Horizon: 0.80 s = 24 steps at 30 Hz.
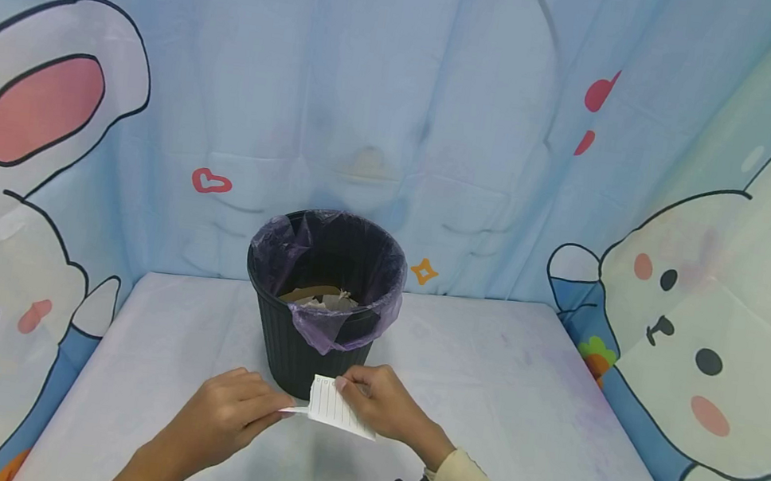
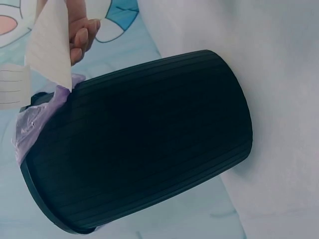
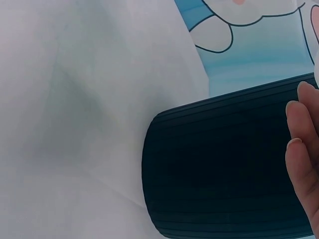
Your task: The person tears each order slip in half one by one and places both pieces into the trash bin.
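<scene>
Ruled white paper (image 1: 336, 408) is held between both hands in front of the trash can (image 1: 303, 351). My left hand (image 1: 230, 418) pinches a thin, edge-on part of it at the left. With thumb and fingers my right hand (image 1: 380, 402) grips the upper right of the ruled part. In the left wrist view a blank portion of paper (image 2: 50, 47) angles away from a lined portion, with the right hand (image 2: 82, 37) behind it. Curled fingers (image 3: 301, 159) of the right hand show at the right wrist view's edge, where the paper is mostly out of frame.
The black trash can has a purple liner (image 1: 324, 329) folded over its rim, with some brown and white scraps (image 1: 328, 298) inside. It stands on a white-covered table (image 1: 482, 397). A blue curtain (image 1: 377, 71) with cartoon rabbits hangs behind and at both sides.
</scene>
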Motion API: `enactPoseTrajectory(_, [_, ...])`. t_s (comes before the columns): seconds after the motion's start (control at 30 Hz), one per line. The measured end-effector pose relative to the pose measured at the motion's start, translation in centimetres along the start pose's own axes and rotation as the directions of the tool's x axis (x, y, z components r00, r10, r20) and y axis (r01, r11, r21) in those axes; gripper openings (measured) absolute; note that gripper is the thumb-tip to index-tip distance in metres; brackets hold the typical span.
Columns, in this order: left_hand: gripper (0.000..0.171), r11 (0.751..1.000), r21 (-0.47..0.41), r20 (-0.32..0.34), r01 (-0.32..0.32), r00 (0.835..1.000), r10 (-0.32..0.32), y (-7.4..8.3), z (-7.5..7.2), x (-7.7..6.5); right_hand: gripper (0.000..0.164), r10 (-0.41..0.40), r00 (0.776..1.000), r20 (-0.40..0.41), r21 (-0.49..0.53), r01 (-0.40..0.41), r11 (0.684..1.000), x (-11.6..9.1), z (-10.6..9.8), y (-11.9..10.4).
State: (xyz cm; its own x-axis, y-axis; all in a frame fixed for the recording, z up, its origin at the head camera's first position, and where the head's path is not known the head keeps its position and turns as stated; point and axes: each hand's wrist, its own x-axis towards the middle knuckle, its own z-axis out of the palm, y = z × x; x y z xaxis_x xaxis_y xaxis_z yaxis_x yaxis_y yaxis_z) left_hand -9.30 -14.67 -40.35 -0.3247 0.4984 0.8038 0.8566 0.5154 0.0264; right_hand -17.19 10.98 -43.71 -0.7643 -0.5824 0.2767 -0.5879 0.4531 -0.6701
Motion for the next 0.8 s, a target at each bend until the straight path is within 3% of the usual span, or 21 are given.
enactPoseTrajectory(0.4, [0.022,1.0,0.006,0.011,0.005,1.0,-0.005,-0.02,-0.03,-0.02,0.018,0.003,1.0,-0.012,-0.004,-0.003,1.0,-0.14,0.06,-0.02])
enactPoseTrajectory(0.63, [0.031,1.0,0.006,0.007,-0.005,1.0,0.005,0.09,0.14,-0.06,0.018,0.0,1.0,-0.004,-0.005,0.0,1.0,-0.27,0.17,0.1])
enactPoseTrajectory(0.8, [0.037,1.0,0.014,0.009,-0.003,1.0,0.002,0.25,0.21,-0.14,0.018,-0.008,0.999,-0.047,-0.065,0.005,0.998,-0.34,0.19,0.39])
